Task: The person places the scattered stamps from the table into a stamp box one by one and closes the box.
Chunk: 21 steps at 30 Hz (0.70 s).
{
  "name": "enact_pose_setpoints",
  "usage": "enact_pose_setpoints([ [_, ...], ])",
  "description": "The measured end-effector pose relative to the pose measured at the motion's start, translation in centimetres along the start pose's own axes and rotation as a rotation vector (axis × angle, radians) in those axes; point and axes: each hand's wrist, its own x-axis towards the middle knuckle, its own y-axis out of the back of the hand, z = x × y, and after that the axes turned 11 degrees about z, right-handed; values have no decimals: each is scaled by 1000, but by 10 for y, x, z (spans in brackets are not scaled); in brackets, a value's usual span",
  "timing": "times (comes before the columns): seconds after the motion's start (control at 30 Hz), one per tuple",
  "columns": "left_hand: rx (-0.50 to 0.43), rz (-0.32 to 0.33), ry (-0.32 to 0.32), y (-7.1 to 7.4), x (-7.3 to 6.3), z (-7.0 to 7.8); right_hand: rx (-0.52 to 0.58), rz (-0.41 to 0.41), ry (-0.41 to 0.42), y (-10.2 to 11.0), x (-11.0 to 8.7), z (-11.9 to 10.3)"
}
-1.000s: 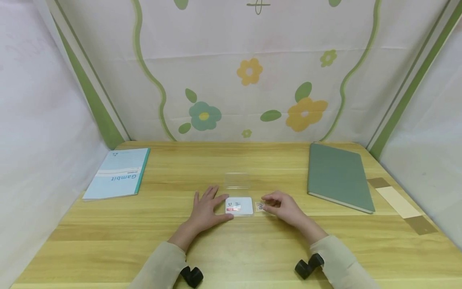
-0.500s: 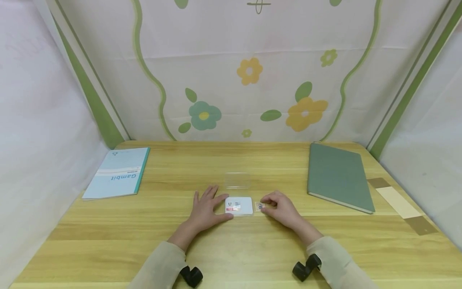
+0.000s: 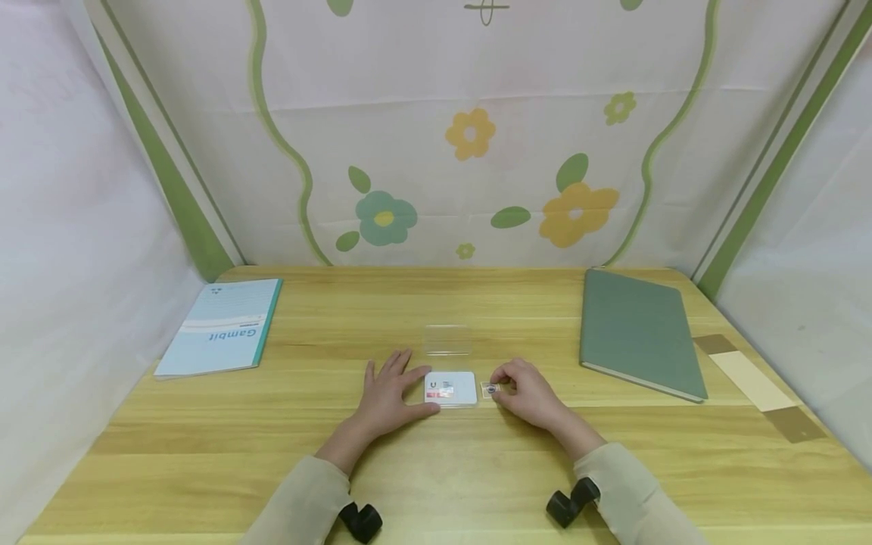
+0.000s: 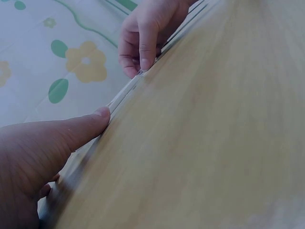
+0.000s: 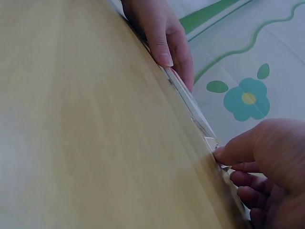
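A shallow clear plastic case with a white card (image 3: 460, 388) in it, printed in red and black at its left end, lies in the middle of the wooden table. My left hand (image 3: 387, 401) holds its left end between thumb and index finger, the other fingers spread on the tabletop. Just right of the case is a small square card (image 3: 487, 389) with a dark round print. My right hand (image 3: 528, 395) pinches this square's right side between thumb and index finger; the right wrist view shows the thumb (image 5: 224, 155) on it, with the other fingers curled.
A clear plastic panel (image 3: 447, 341) lies directly behind the case. A light blue notebook (image 3: 221, 329) lies at the far left, a green hardcover notebook (image 3: 640, 333) at the far right. Tape strips (image 3: 752, 381) mark the right edge. A flowered curtain (image 3: 422, 166) closes off the back.
My right hand has shifted slightly left over the small square card, and its forearm has swung inward. The left hand, the case and the notebooks have stayed put.
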Motion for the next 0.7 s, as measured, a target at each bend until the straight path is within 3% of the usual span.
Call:
enact_pose_setpoints([
  [0.7,5,1,2,0,0,0,50,50,85,0,-1,3],
])
